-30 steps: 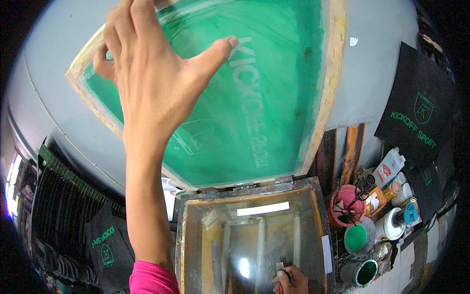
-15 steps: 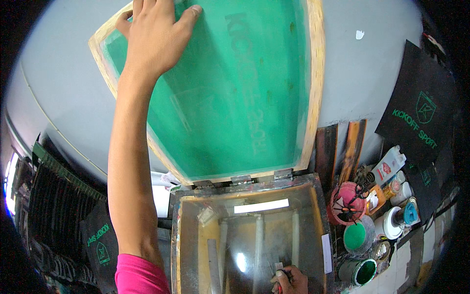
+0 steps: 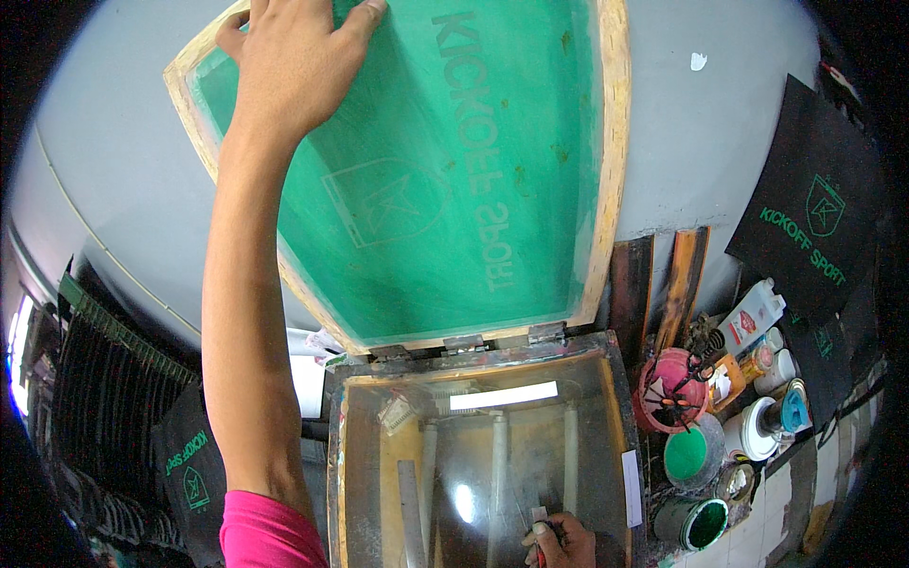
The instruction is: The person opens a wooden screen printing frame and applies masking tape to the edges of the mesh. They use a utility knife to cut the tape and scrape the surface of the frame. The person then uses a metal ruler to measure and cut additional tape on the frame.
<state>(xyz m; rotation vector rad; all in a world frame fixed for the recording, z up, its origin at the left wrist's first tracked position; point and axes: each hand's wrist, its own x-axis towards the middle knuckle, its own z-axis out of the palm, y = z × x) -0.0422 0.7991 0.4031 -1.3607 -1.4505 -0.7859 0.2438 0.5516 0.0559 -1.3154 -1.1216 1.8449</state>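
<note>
My left hand (image 3: 289, 62) presses flat against the upper left corner of a raised printing screen (image 3: 454, 180), a wooden frame with green mesh bearing a shield design and lettering. The screen is hinged at its lower edge (image 3: 502, 339) to a glass-topped box table (image 3: 483, 445). My right hand (image 3: 559, 541) rests at the near edge of the glass, fingers closed on a small red-tipped thing, partly cut off by the picture's lower edge.
Right of the table stand open pots of green ink (image 3: 691, 454), a pink tub (image 3: 668, 388), a white bottle (image 3: 753, 317) and two wooden squeegees (image 3: 677, 284). A black printed cloth (image 3: 819, 227) hangs at right. Stacked black cloths (image 3: 114, 398) lie at left.
My left hand has pushed the screen frame further up and away, sliding from the mesh's middle to its upper left corner. My right hand has stayed at the glass edge.
</note>
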